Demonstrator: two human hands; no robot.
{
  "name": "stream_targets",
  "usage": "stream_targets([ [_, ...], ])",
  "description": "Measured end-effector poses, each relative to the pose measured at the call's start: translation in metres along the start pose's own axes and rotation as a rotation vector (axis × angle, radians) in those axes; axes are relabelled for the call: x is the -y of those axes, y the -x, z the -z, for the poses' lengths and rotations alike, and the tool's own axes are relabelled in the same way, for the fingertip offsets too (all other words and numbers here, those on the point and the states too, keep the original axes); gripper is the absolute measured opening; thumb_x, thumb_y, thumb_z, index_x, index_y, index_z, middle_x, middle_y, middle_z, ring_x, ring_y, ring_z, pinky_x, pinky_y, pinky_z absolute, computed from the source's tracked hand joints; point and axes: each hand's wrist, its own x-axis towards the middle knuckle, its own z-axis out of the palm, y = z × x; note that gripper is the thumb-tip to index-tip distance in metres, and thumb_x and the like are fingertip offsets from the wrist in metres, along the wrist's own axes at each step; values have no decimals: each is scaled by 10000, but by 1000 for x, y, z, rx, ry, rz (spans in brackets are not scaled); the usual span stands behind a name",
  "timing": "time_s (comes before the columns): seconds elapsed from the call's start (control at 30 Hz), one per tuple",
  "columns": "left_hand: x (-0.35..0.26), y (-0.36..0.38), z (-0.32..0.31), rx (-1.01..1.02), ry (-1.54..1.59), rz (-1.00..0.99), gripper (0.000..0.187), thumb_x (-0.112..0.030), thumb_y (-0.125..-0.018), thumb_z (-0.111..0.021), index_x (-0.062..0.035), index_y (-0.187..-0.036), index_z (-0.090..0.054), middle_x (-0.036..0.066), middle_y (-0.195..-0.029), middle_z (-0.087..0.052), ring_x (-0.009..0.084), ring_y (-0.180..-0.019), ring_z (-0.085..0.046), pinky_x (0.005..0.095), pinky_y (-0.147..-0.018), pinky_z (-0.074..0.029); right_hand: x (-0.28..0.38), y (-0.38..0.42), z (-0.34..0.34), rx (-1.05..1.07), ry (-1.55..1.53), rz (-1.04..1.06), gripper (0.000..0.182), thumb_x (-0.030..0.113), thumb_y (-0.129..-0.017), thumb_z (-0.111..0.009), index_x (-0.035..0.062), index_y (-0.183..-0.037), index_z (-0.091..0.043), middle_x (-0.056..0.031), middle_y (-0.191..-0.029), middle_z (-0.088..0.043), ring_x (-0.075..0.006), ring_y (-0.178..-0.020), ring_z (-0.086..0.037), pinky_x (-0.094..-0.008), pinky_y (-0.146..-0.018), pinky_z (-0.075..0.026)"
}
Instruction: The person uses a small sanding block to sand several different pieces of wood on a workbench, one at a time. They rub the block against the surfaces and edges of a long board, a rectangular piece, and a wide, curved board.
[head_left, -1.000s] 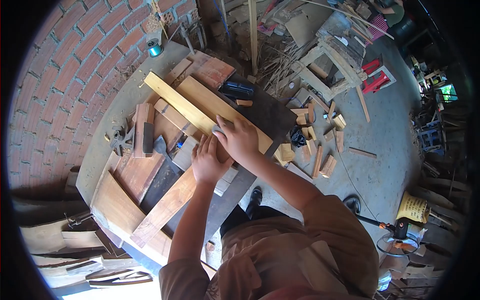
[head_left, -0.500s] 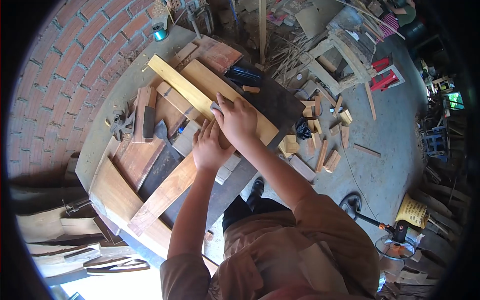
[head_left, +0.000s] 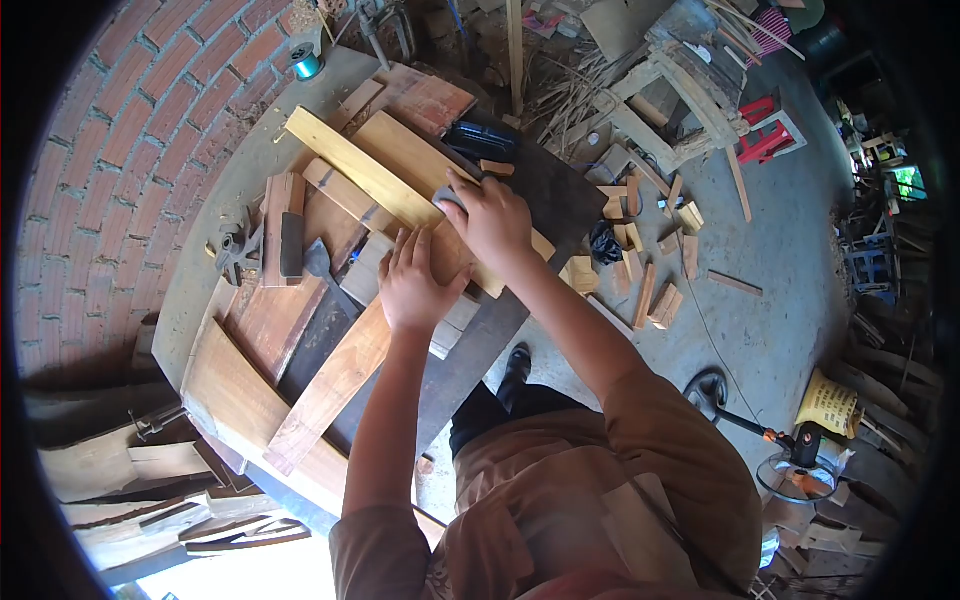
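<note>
My right hand (head_left: pixel 492 222) is closed around a small grey piece of sandpaper (head_left: pixel 449 198), which shows at its fingertips over the wood. My left hand (head_left: pixel 420 282) lies on a brown wooden plank (head_left: pixel 335 385), fingers stretched forward and thumb held apart. The plank runs from the lower left up under that hand; its far end is partly covered by my hands. Just beyond my fingers a pale yellow board (head_left: pixel 355 165) lies slanted. Next to it rests a wider brown board (head_left: pixel 405 150), partly behind my right hand.
On the workbench (head_left: pixel 400 400) are a trowel-like tool (head_left: pixel 320 262), a dark-faced wooden block (head_left: pixel 288 230), a metal plane-like tool (head_left: pixel 238 250), a black case (head_left: pixel 482 140) and a teal spool (head_left: pixel 306 62). Wood offcuts (head_left: pixel 665 300) litter the floor, near a red stool (head_left: pixel 765 130) and a fan (head_left: pixel 800 470).
My right hand has slid away from my left, to the right and slightly farther forward, with the sandpaper. My left hand stays on the plank, its thumb more clearly apart. The view has shifted slightly.
</note>
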Motion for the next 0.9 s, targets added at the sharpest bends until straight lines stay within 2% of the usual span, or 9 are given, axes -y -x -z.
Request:
stream_targets([
  [0.07,0,0,0,-13,-19,-13,668,-407,-619,-711,-32,-1141,-531,143,-1130,-574,261,-1157,-481,403,-956,-364,-5,-1,2,83,-73,-74,394,346,-814,-585,162,-1162,-571,-121,-765,-545,-283,-662,-569,-371,-581,-473],
  [0.3,0,2,1,1,-20,-7,698,-470,-634,-697,-33,-1149,-522,145,-1134,-571,259,-1163,-475,413,-966,-351,-22,48,16,-8,-238,-110,378,340,-810,-582,143,-1131,-587,-112,-750,-552,-275,-663,-575,-375,-584,-481],
  [0.37,2,-1,-1,-16,-16,-17,700,-473,-634,-695,-34,-1151,-521,144,-1136,-570,258,-1164,-474,416,-967,-349,-14,12,8,123,-87,-100,370,343,-828,-559,145,-1139,-581,-122,-766,-552,-285,-686,-578,-380,-610,-480],
  [0.47,0,-1,-1,36,-20,20,720,-468,-624,-690,-46,-1177,-504,133,-1180,-548,248,-1194,-448,442,-985,-321,-14,-23,-21,153,-178,-58,371,326,-845,-543,157,-1175,-557,-129,-799,-555,-291,-729,-576,-385,-633,-469],
  [0.6,-1,-1,1,26,-20,20,719,-477,-624,-689,-43,-1168,-508,131,-1171,-553,249,-1187,-455,442,-982,-322,-30,13,5,340,-207,-175,393,350,-855,-520,141,-1187,-544,-158,-841,-575,-319,-754,-583,-404,-655,-473],
  [0.63,-1,-1,1,25,-15,21,719,-480,-622,-690,-43,-1165,-510,130,-1167,-556,249,-1185,-457,442,-980,-323,-41,33,2,338,-202,-166,393,350,-855,-520,141,-1187,-544,-158,-841,-575,-319,-754,-583,-404,-655,-473],
  [0.7,1,-3,0,5,-8,21,718,-480,-621,-691,-43,-1162,-512,132,-1164,-557,250,-1185,-457,442,-978,-324,-54,57,-1,116,-400,-113,368,338,-878,-501,161,-1198,-546,-145,-798,-577,-311,-756,-580,-378,-665,-461],
  [0.83,-1,-1,1,9,4,26,713,-480,-618,-693,-43,-1153,-516,139,-1158,-559,255,-1186,-456,442,-974,-328,-42,24,-3,191,-489,-198,367,336,-879,-504,170,-1205,-540,-147,-786,-569,-321,-749,-577,-383,-654,-454],
  [0.9,0,-2,0,1,8,19,709,-476,-620,-692,-42,-1152,-516,143,-1157,-558,259,-1186,-454,444,-974,-328,-24,-7,0,324,-358,-193,374,346,-866,-510,131,-1167,-561,-169,-819,-584,-329,-765,-586,-405,-667,-462],
])
